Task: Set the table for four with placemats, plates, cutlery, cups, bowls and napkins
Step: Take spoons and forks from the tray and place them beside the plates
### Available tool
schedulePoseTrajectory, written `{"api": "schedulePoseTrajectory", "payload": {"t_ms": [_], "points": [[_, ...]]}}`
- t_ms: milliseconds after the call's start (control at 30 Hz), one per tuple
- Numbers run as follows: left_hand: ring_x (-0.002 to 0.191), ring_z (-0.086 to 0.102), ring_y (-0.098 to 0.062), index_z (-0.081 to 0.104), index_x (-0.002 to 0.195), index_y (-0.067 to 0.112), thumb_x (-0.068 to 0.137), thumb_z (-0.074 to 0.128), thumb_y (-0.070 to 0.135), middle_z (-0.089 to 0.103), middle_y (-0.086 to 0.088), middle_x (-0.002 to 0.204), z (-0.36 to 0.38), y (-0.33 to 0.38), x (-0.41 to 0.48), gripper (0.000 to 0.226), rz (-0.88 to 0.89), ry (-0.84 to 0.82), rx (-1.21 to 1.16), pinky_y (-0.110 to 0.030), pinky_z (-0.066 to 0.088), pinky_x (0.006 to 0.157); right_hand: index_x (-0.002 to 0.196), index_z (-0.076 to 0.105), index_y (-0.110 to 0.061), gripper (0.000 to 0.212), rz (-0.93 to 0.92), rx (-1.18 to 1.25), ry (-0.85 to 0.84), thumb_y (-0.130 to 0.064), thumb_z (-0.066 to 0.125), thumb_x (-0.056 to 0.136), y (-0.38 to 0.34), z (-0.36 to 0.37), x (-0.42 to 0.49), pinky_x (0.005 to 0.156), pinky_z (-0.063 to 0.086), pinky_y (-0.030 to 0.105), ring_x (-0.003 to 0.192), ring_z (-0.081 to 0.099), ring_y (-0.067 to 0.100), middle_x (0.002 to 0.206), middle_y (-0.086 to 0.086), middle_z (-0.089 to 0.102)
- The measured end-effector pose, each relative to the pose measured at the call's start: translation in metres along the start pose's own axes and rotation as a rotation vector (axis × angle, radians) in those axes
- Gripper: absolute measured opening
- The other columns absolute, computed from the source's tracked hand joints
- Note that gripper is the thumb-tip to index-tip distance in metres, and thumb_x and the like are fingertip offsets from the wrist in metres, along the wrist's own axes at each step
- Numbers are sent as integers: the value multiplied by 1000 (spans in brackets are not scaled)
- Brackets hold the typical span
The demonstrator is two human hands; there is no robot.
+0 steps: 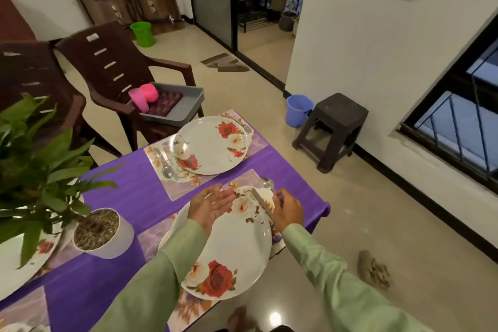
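**Now the cutlery goes down at the near setting**

Closest to the person, a round white plate printed with red roses (229, 250) lies on a pale lilac floral placemat (186, 188), at the five o'clock corner of the purple-covered bench (129, 191). At this plate's one o'clock rim the right hand (287, 211) is clenched round a steel table knife (262, 203) and a steel spoon (268, 183), with blade and bowl pointing toward eleven o'clock. They are probably meant for the narrow strip of mat at the plate's three o'clock side, close to the bench edge.

The left hand (208, 203) is released, fingers straight and palm turned up, over the plate's eleven o'clock rim. Whether it touches the plate cannot be told. It looks ready to steady or shift the plate so the cutlery has room.

At nine o'clock a white pot with a leafy green plant (105, 234) serves as a centrepiece, and a third rose plate (16, 264) shows partly beyond it.

Toward twelve o'clock a second rose plate (213, 144) sits on its own mat. A laid spoon and knife (167, 167) lie at one side and what looks like a fork (242, 122) at the other, a pattern to copy.

Farther off, a brown plastic chair (107, 62) carries a grey tray (186, 105) holding pink plastic cups (141, 100) and a folded purple cloth (165, 105), likely napkins. The tray seems to be a supply point that keeps the settings uncluttered. No cups, bowls or napkins show on the visible mats, so the job looks roughly half done.
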State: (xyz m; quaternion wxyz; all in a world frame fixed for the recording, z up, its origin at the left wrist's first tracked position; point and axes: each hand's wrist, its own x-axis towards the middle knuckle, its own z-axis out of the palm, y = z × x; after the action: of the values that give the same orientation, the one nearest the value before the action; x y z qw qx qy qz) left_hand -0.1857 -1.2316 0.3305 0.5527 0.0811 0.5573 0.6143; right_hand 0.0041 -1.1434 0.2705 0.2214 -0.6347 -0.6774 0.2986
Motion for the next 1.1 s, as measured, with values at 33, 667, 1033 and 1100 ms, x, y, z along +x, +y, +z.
{"api": "schedulePoseTrajectory", "payload": {"t_ms": [33,667,1033,1100], "points": [[102,70,-36,57,116,5,99,55,9,69,-24,112,1,-1,2,18,-7,4,-3,-47,51,97,97,61,-12,16,21,-20,-13,-25,51,99,5,3,5,71,50,36,84,58,25,88,1,64],[99,70,-36,56,124,2,98,56,8,71,-22,109,40,-48,3,28,4,368,-73,-47,54,94,127,49,-10,33,-176,-431,-482,-19,51,95,75,35,53,86,45,39,113,53,34,126,12,49],[99,71,-34,56,125,6,99,54,14,72,-19,110,46,-52,1,27,57,374,-97,-48,54,95,129,53,-14,37,-222,-502,-508,-24,55,93,59,31,79,88,48,40,111,58,36,122,13,56],[98,71,-34,55,126,5,99,56,14,72,-20,109,46,-48,4,29,58,365,-122,-47,54,94,128,53,-14,36,-227,-507,-510,-25,52,94,53,29,81,89,48,40,112,58,36,122,14,58]]}}
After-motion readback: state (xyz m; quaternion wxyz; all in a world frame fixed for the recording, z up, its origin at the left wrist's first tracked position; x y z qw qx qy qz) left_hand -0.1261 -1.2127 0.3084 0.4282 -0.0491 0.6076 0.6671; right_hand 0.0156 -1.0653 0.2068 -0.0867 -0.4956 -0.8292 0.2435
